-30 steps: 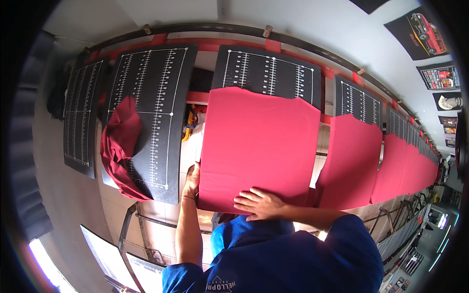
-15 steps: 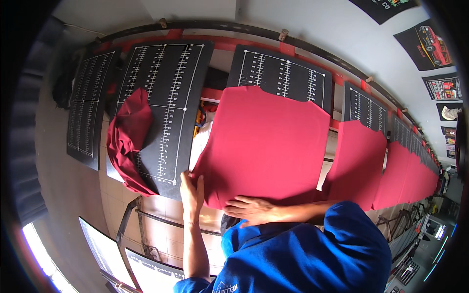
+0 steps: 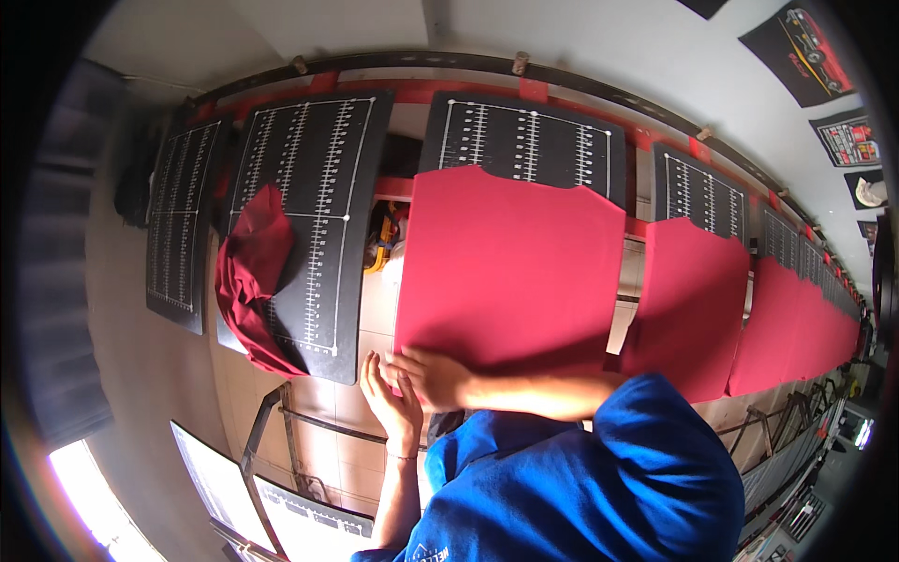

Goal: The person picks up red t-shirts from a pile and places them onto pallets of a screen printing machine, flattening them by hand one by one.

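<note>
A red fabric panel (image 3: 506,272) lies smooth over a black board (image 3: 524,140) marked with white scales, whose far end stays uncovered. At the panel's near left corner my two hands come close together. My left hand (image 3: 397,412) is open beside that corner, fingers stretched upward and thumb apart. My right hand (image 3: 435,377) reaches across from the right, open, its fingers extended leftward and slightly blurred over the corner. Whether either hand touches the fabric's edge I cannot tell. A crumpled red fabric piece (image 3: 257,272) rests on the neighbouring marked board (image 3: 323,272) to the left.
More red panels (image 3: 688,300) cover boards along the row to the right. A dark rail (image 3: 412,58) with red supports runs behind them. In the gap left of my panel is a yellow object (image 3: 382,245). White boards (image 3: 220,478) stand low at the near left. Printed sheets (image 3: 805,56) hang on the wall.
My left hand has let go of the panel's left edge and opened. My right hand has slid left from the near edge to the corner. The panel's left side now lies straighter.
</note>
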`<action>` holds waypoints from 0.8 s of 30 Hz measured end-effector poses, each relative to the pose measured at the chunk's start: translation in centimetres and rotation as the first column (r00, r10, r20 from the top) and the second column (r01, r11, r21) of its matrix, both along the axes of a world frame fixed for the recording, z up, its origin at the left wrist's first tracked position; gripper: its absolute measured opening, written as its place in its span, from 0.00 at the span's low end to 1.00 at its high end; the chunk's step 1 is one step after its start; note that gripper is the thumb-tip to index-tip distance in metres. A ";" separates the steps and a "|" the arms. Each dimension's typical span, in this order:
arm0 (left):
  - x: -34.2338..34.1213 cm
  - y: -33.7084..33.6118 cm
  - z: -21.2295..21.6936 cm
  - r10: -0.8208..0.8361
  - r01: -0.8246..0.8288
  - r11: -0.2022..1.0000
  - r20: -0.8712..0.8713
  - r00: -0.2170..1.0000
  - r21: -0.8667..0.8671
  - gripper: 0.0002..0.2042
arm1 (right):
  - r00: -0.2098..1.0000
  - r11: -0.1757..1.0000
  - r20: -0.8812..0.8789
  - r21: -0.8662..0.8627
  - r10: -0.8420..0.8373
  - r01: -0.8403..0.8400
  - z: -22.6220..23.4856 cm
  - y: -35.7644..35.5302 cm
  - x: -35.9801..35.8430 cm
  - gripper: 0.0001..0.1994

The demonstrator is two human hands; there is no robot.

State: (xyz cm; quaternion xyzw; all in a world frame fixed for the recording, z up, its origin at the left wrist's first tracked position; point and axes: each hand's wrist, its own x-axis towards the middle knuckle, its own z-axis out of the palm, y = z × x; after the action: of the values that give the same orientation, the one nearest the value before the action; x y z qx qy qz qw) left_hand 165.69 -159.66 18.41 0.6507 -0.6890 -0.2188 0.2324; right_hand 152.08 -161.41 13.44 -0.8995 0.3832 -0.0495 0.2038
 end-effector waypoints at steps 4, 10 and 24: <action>-2.2 2.3 -3.8 -0.336 0.329 0.941 0.136 0.932 0.072 0.35 | 0.937 0.941 0.145 -0.079 -0.316 0.330 1.5 -2.7 -11.1 0.33; -9.5 -6.4 -4.5 -0.623 0.645 0.761 0.363 0.693 0.074 0.36 | 0.393 0.363 0.010 -0.361 -0.919 0.859 -0.5 -0.1 -30.2 0.36; -23.1 1.5 -4.4 -0.847 0.904 0.428 0.347 0.402 -0.003 0.33 | 0.606 0.616 -0.114 -0.095 -0.787 0.782 0.7 14.8 -27.4 0.40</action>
State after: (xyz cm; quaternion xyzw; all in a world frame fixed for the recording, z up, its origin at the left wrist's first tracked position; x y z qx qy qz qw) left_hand 142.61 -158.13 14.05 0.1890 -0.9709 -0.1422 0.0384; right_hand 124.72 -146.56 14.14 -0.6454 0.7510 -0.0755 0.1174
